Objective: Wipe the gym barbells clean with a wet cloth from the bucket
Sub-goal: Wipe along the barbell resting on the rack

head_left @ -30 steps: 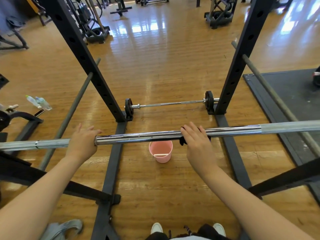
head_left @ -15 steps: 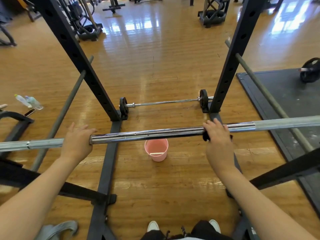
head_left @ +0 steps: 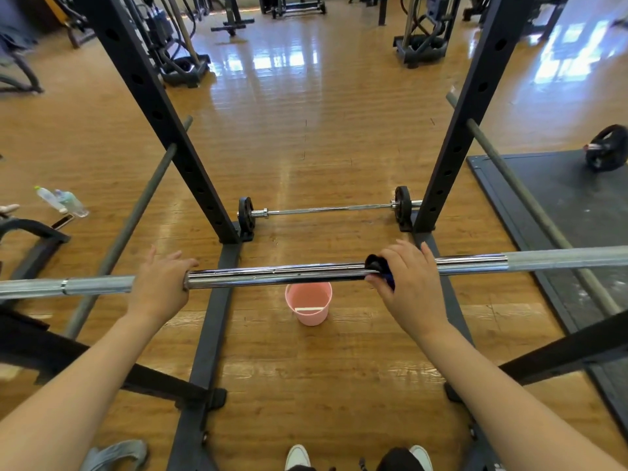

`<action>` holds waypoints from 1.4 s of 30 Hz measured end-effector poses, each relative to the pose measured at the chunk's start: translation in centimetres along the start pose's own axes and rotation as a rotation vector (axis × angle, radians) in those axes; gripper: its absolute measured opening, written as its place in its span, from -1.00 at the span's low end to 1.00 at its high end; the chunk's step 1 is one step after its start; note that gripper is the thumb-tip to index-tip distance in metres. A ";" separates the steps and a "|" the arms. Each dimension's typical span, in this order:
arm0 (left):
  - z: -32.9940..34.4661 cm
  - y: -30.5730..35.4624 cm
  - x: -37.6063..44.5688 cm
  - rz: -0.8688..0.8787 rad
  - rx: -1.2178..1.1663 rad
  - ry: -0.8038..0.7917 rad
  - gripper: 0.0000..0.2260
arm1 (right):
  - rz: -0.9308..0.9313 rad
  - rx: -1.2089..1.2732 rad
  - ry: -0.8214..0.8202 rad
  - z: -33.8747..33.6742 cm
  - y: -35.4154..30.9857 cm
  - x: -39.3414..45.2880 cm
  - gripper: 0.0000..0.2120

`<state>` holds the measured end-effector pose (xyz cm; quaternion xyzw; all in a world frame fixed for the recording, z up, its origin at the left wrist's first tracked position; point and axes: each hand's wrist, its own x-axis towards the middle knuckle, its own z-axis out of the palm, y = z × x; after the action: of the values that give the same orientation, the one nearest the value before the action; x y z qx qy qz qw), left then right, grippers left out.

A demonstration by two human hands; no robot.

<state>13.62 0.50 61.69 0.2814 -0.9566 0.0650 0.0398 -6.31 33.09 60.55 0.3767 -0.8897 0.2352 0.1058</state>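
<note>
Our left hand grips the barbell. Our right hand wraps a dark cloth around it, above the pink bucket.

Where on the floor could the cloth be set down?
Bare wood lies around the bucket, between the rack's two base rails. More lies beyond the floor barbell. Crowded: left by the bottles.

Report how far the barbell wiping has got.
Done: cannot tell which stretches are clean. In hand: the right hand grips a dark cloth around the racked barbell, while the left hand holds it. Left: the floor barbell beyond the pink bucket lies untouched.
</note>
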 end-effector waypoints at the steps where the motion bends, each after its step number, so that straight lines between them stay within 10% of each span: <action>1: 0.1 -0.1 0.0 0.002 0.003 0.002 -0.67 | 0.007 -0.047 -0.056 -0.2 0.0 -0.1 -0.55; 7: 0.3 -0.2 0.0 0.003 0.011 0.011 -0.68 | 0.010 0.027 -0.312 -2.3 0.3 -0.1 -0.24; 15: 0.5 -0.2 0.0 -0.010 0.001 0.004 -0.68 | 0.011 0.042 0.010 -1.6 -0.8 -0.1 -0.41; 21: 0.5 -0.2 -0.1 -0.004 0.005 0.006 -0.68 | -0.020 -0.181 -0.193 0.4 -1.3 -0.2 -0.10; 30: -0.2 -0.3 0.0 0.017 -0.009 -0.043 -0.68 | 0.101 -0.178 -0.156 -1.4 0.7 -0.8 -0.23; 36: -0.5 0.1 -0.1 0.008 0.001 -0.026 -0.68 | -0.160 -0.122 -0.367 0.0 -3.1 0.4 -0.13; 42: -0.4 0.0 -0.3 0.014 -0.002 0.008 -0.69 | -0.002 -0.109 -0.102 -0.5 0.5 -1.5 -0.16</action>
<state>13.82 0.72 62.02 0.2743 -0.9584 0.0654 0.0432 -5.63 34.59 60.21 0.3827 -0.9051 0.1670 0.0810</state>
